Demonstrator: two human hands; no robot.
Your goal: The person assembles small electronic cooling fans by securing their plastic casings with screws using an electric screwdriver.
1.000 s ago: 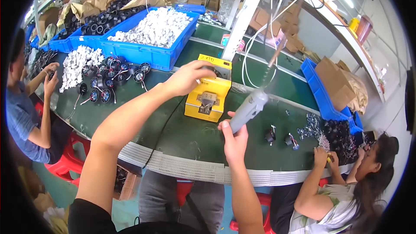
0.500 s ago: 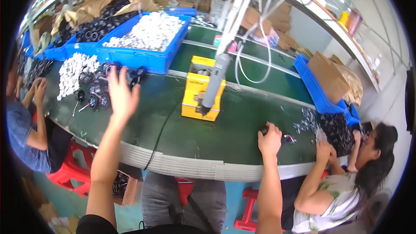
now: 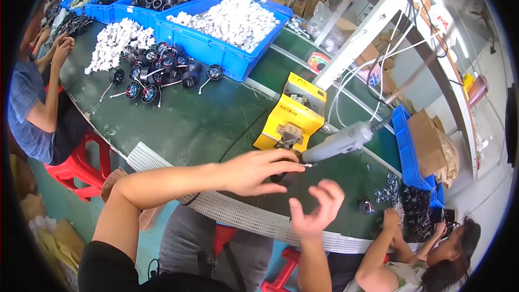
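My left hand (image 3: 254, 170) reaches across the green table (image 3: 205, 124) with its fingers stretched out flat. Its fingertips are just short of the tip of a grey electric screwdriver (image 3: 340, 140) that hangs tilted on a cable. My right hand (image 3: 316, 211) hovers below and to the right, fingers spread and curled, holding nothing. A yellow fixture box (image 3: 292, 116) stands right behind both hands. A small dark part (image 3: 278, 177) shows just under my left fingers; whether they touch it is unclear.
Black round parts with wires (image 3: 157, 73) and a heap of white parts (image 3: 116, 43) lie far left. Blue bins (image 3: 227, 48) line the back. A person in a blue shirt (image 3: 32, 108) sits left on a red stool; another person (image 3: 427, 249) works lower right beside small black parts (image 3: 411, 205).
My left hand has come back from the black parts at far left to the front of the yellow fixture. My right hand has lifted off the table at the right and moved in beside it.
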